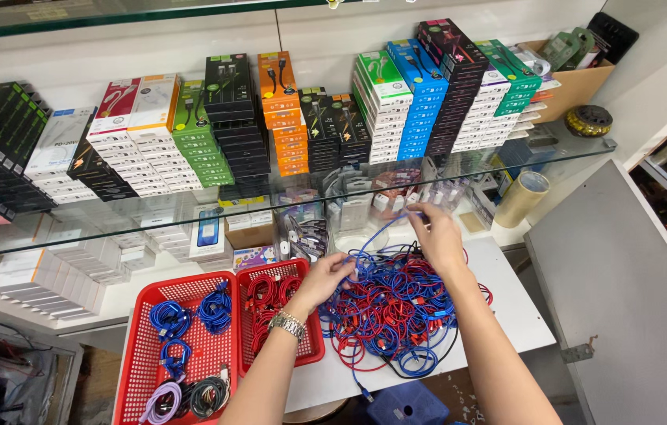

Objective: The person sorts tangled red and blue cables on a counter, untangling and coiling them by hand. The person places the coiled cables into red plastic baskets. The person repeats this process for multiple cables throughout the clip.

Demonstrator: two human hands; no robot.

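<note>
Left hand (326, 277): I pinch the blue cable (377, 236) low, by the pile (392, 311).
Right hand (432, 228): I pinch its top end.
Tip: I pull slow, so knots slip loose.

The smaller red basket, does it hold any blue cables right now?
No, the smaller red basket holds only coiled red cables; the coiled blue cables lie in the larger red basket.

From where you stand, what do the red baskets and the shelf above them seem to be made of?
The red baskets look like moulded plastic: uniform colour, a fine open grid, slightly glossy rims. The shelf seems to be clear glass: boxes under it show through, and its edge is greenish.
</note>
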